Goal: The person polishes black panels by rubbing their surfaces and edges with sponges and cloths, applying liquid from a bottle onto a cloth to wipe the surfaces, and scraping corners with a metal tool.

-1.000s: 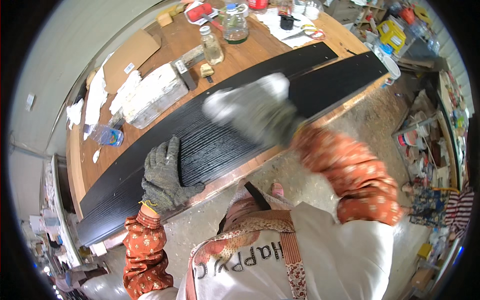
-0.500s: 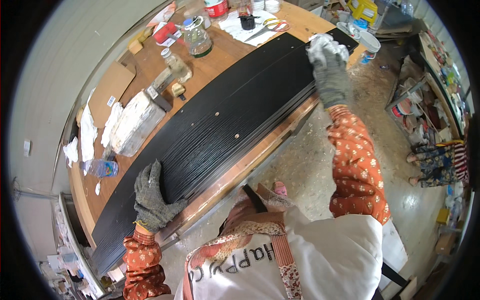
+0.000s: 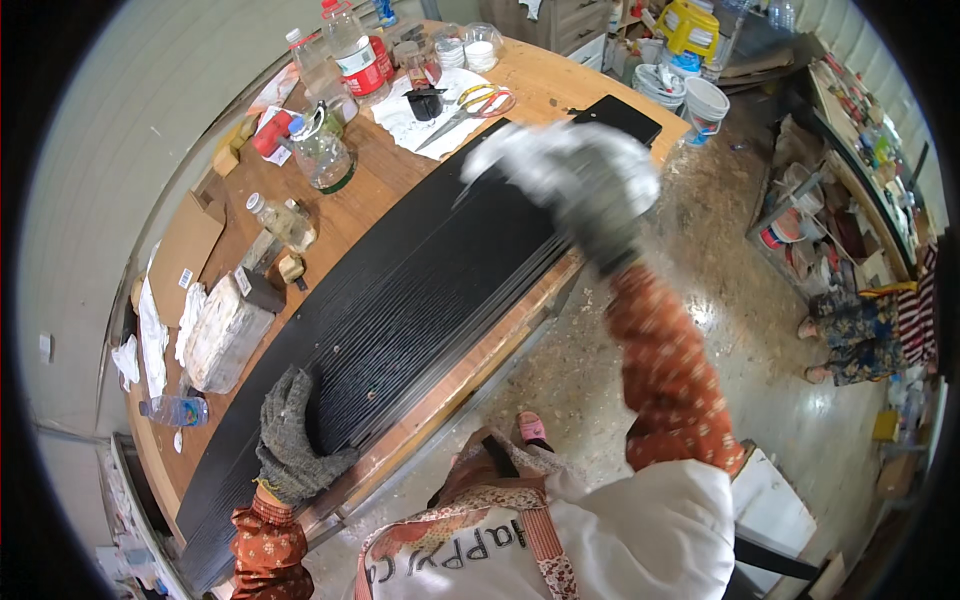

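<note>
A long black panel [image 3: 415, 285] with a grained surface and a curved far edge lies across the wooden table [image 3: 375, 185]. In a grey knitted glove, my left hand [image 3: 292, 440] rests on the panel's near left part, thumb spread from the fingers, holding nothing. My right hand [image 3: 600, 210], also gloved, grips a crumpled white cloth [image 3: 520, 155] over the panel's far right part. Motion blurs both the hand and the cloth. Whether the cloth touches the surface there, I cannot tell.
Behind the panel are scissors [image 3: 455, 120], a blue-capped bottle [image 3: 320, 155], a small glass bottle [image 3: 283, 222] and a whitish wrapped block [image 3: 228, 335]. Buckets [image 3: 705, 108] stand on the floor past the table's right end. At the far right a person [image 3: 860, 335] is partly visible.
My right hand has swept the cloth left and nearer along the panel from its far right end. The left hand keeps its place on the panel. The whole view has shifted.
</note>
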Demonstrator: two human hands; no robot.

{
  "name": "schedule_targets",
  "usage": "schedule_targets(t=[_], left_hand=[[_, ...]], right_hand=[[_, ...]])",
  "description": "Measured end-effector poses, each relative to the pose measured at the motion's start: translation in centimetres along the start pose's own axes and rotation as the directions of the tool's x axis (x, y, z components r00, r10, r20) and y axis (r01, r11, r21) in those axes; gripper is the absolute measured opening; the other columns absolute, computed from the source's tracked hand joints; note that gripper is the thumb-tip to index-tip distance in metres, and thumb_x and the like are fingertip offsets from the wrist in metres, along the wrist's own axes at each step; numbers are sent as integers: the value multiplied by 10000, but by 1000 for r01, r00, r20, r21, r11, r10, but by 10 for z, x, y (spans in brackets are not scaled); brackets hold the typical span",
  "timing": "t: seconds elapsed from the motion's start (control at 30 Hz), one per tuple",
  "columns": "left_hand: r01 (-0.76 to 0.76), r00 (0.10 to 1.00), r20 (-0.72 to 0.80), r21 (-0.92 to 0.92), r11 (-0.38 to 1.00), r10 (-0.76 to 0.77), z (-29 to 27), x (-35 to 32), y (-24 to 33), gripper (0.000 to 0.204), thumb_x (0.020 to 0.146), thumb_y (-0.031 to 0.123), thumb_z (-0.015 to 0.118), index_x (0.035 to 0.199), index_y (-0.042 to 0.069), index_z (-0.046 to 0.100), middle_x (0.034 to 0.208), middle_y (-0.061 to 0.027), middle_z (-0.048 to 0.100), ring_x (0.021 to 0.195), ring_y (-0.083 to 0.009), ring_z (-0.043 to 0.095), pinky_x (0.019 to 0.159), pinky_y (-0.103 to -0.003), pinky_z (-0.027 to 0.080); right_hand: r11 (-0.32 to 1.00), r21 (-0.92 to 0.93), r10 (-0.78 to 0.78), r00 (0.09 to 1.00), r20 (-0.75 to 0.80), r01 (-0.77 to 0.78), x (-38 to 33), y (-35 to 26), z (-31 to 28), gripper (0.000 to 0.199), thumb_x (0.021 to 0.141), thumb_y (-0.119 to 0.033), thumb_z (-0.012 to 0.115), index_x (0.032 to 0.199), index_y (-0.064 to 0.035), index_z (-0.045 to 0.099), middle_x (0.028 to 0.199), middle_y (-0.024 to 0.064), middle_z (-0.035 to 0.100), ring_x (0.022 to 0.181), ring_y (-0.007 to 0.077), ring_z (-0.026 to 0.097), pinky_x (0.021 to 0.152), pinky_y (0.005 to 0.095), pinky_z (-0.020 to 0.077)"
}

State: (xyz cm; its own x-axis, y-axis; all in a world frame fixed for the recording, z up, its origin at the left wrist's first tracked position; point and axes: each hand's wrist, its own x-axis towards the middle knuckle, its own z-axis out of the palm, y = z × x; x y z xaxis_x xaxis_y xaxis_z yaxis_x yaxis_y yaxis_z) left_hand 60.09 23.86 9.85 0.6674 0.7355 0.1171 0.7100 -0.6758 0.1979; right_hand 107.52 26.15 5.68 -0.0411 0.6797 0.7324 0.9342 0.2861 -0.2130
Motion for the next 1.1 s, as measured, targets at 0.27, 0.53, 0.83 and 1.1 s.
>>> schedule_targets(t=[0.27, 0.53, 0.83, 1.1], left_hand=[[-14, 999, -38, 53, 998, 16, -2, 11, 4, 1044, 544, 327, 844, 1425, -16, 401, 1402, -271, 456, 1280, -455, 450, 1088, -528, 348], [87, 996, 0, -11, 996, -87, 1, 7, -8, 1160, 491, 422, 879, 1441, -13, 373, 1413, -247, 458, 1295, -436, 445, 1097, -496, 336], [152, 987, -43, -6, 988, -152, -11, 6, 4, 1142, 508, 426, 882, 1445, 10, 379, 1415, -243, 451, 1287, -442, 452, 1101, -524, 344], [158, 986, -30, -86, 984, -161, -16, 16, 6, 1177, 495, 389, 890, 1461, -10, 348, 1384, -245, 467, 1265, -452, 460, 1086, -522, 352]], right_hand=[[932, -280, -195, 968, 155, 232, 10, 28, 22, 361, 892, -163, 534, 1248, -169, 596, 1267, 99, 599, 1064, 304, 583, 889, 450, 472], [738, 486, -663, 638, 391, 469, 39, -198, 74, 464, 939, -265, 404, 1361, -79, 455, 1397, 134, 519, 1371, 422, 373, 1120, 550, 291], [978, 48, -184, 740, 647, 201, 84, -22, 25, 321, 980, -300, 489, 1199, -119, 636, 1074, 147, 685, 1003, 352, 618, 915, 452, 457], [-6, 963, -520, 823, 228, -271, 62, -231, 138, 355, 979, -340, 477, 1166, -61, 590, 878, 125, 631, 822, 267, 630, 757, 435, 516]])
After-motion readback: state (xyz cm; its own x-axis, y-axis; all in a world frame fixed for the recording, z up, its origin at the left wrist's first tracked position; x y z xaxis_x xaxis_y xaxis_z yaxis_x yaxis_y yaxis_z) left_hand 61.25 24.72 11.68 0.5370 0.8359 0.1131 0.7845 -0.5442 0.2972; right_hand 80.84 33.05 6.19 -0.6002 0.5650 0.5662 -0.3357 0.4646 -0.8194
